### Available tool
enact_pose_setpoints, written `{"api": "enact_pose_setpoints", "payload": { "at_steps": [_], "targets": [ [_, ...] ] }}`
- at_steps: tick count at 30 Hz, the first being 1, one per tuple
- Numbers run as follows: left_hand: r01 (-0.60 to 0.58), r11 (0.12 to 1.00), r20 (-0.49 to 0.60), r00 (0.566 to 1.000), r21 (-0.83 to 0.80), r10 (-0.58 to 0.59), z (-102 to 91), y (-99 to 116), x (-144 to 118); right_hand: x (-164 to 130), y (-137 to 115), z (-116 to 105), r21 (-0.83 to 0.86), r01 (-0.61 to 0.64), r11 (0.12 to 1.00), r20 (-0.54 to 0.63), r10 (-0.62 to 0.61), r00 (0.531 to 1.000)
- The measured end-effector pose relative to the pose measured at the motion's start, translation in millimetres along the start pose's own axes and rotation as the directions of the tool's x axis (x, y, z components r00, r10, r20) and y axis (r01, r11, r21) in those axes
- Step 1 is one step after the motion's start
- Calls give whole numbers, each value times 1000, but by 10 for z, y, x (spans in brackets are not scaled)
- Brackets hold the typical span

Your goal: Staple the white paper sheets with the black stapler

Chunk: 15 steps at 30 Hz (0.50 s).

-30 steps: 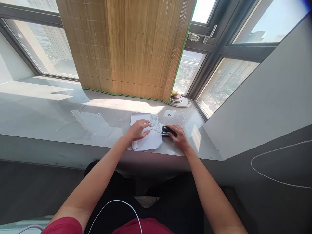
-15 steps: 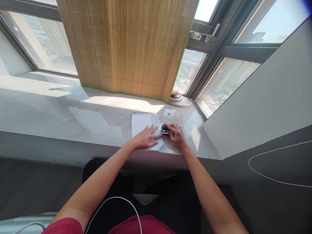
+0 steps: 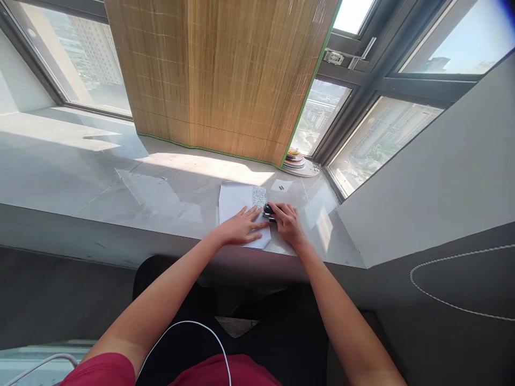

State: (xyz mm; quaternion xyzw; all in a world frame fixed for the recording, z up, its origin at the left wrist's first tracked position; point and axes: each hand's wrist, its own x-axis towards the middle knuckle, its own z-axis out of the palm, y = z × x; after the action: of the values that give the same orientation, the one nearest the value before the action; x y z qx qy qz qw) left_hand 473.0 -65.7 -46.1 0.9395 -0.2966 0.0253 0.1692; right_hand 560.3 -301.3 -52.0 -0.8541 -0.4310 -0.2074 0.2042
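Observation:
A white sheet of paper (image 3: 235, 197) with a printed block of text (image 3: 258, 195) at its right side lies on the grey window ledge (image 3: 120, 187). My left hand (image 3: 242, 228) lies flat on the near part of the paper, fingers spread. My right hand (image 3: 286, 224) grips a black stapler (image 3: 267, 210) set at the paper's right edge, just below the printed block. Most of the stapler is hidden under my fingers.
A small white slip with two dark marks (image 3: 281, 186) lies beyond the stapler. A stack of plates (image 3: 300, 164) stands in the far corner by the window. A bamboo blind (image 3: 217, 80) hangs behind the ledge. A grey wall (image 3: 434, 161) rises on the right.
My left hand slid toward me and to the right across the paper. My right hand moved the stapler left onto the paper's right edge.

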Motion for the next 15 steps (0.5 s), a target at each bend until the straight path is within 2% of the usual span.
{"api": "enact_pose_setpoints", "payload": {
  "at_steps": [15],
  "targets": [
    [-2,1000,-43,999,-21,1,35,-19,-5,44,-131,-80,-89,-23,996,93,32,995]
  ]
}}
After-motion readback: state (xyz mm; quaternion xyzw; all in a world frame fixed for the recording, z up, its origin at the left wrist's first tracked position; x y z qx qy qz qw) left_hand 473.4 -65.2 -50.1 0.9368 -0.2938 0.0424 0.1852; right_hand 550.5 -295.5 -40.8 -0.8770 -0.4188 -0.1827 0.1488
